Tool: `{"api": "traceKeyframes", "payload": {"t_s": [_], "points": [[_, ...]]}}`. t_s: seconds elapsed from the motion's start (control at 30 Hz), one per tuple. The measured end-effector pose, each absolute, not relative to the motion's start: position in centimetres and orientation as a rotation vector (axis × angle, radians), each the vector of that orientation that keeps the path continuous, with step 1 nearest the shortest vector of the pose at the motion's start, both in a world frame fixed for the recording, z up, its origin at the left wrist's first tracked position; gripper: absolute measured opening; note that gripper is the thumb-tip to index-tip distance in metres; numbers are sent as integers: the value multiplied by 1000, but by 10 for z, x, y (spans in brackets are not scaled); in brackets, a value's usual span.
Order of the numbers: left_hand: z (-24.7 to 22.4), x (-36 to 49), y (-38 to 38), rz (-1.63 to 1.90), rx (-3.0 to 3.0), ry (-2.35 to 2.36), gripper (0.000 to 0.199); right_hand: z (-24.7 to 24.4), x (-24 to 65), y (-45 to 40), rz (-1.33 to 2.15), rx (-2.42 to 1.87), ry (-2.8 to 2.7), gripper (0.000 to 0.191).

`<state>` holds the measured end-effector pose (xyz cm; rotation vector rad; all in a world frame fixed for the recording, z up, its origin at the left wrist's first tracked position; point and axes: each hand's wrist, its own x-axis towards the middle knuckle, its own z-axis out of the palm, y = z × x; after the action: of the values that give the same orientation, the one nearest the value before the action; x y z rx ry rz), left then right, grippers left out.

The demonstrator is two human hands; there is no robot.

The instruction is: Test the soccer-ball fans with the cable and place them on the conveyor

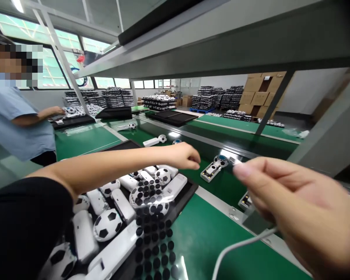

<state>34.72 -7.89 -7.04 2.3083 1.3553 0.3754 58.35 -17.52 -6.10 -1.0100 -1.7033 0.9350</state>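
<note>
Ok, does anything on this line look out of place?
Yes: a clear sheet of black round pads lies across the black tray of white football-patterned parts, on top of them, and runs over the tray's edge onto the green belt, so it looks dropped there rather than set aside.

In front of you, a tray of football-shaped devices sits on the assembly bench, a sheet of round pads lying across it. Opened units lie to its right; stacked stock, seemingly the same devices, stands far behind.
</note>
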Motion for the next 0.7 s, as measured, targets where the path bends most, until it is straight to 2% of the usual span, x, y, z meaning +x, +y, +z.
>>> {"api": "traceKeyframes", "payload": {"t_s": [0.07, 0.13, 0.2, 0.27, 0.37, 0.7], "points": [[-71, 317, -132, 296, 2488, 1240, 25, -69, 559, -171, 1086, -970, -1788, 40], [-83, 294, -179, 242, 2556, 1295, 42, -87, 537, -164, 1251, -888, -1969, 48], [-103, 280, -210, 207, 2554, 1417, 71, -112, 520, -156, 1400, -828, -2185, 47], [-125, 273, -224, 154, 2527, 1511, 92, -137, 509, -151, 1471, -836, -2302, 36], [-146, 269, -222, 107, 2468, 1586, 89, -163, 502, -149, 1372, -903, -2375, 6], [-159, 263, -215, 270, 2448, 1555, 87, -184, 494, -170, 901, -1029, -2569, 21]]}}
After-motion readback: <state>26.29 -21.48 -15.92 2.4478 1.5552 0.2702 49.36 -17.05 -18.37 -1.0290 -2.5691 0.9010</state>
